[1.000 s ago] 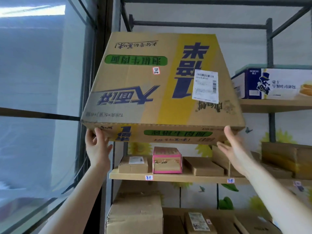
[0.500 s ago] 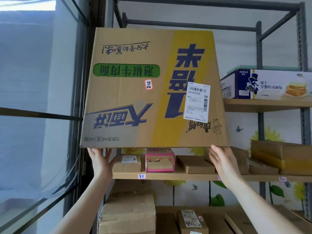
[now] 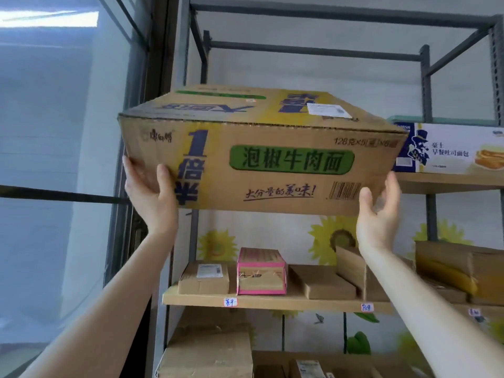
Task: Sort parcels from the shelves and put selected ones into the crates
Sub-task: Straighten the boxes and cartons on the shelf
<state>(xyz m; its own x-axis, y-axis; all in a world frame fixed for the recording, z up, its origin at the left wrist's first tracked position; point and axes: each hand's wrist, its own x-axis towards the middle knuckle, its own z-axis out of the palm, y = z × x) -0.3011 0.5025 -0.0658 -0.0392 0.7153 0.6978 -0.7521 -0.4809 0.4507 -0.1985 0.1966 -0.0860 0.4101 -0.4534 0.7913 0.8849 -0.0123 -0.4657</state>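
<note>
Left hand: the left hand (image 3: 148, 192) grips the near left bottom corner of the carton (image 3: 259, 165), thumb on the front face and fingers wrapped round the end.
Right hand: the right hand (image 3: 377, 214) cups the near right bottom corner, thumb up against the front face and fingers curled behind the end wall.
Carton: carried in the air between both hands, in front of the rack's left bay and above the middle shelf (image 3: 272, 302). It is nearly level, the left end a little lower.
What changed: a second ago its broad printed face stood tilted towards the camera, propped from below. Now that face lies on top, the narrow side with the green panel faces the camera, and both hands have moved to the corners.
Shipping label: the shipping label (image 3: 327, 110) is now on the top face, foreshortened and unreadable.
Meaning for the task: the check of the label looks finished. Turned flat, the carton is ready to carry off or slide back, and which cannot be told.
Middle shelf: a small parcel (image 3: 204, 276) and a pink box (image 3: 260, 271) sit side by side.
Upper shelf: a blue bread box (image 3: 450, 148) rests to the right, behind the carton.
</note>
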